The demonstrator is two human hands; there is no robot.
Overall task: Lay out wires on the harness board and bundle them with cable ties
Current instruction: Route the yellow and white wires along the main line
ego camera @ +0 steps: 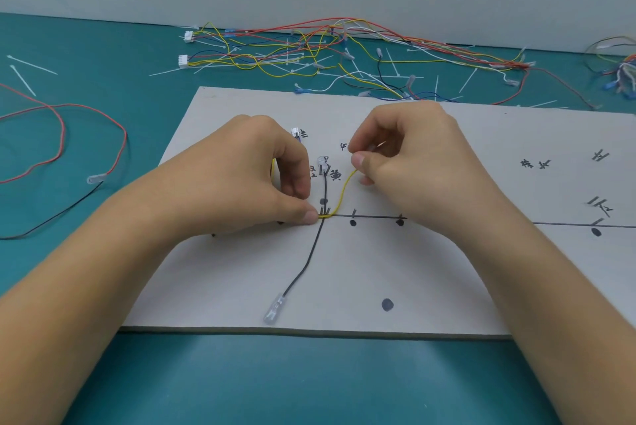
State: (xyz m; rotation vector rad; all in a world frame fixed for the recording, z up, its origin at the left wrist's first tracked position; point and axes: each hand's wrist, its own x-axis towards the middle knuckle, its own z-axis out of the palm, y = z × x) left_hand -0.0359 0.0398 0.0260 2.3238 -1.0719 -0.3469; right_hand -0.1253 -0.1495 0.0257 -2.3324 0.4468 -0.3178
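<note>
Nearest the lower edge of the frame, the teal surface [309,383] carries the pale harness board [447,287], which fills the middle. Low on the board lies a black wire [310,252], its clear terminal [274,310] at bottom centre. Its long axis climbs up and slightly right to the drawn junction, then on toward the handwritten labels.

At that junction the left hand [247,177] has its grip closed on one end of the yellow wire [342,194], the thumb tip pinning it to the board just beside the black wire. From there the yellow wire arcs up and to the right into the right hand [413,163], whose thumb and forefinger pinch the other end. The wire thus lies slantwise between both grips, with the right hand nearer its movable end. Swinging that end into line with the marked path looks like the coming move.

Farther off, at upper left, a red wire [63,128] loops near loose cable ties [24,79]. Along the top sprawls a tangled wire pile [344,46].
</note>
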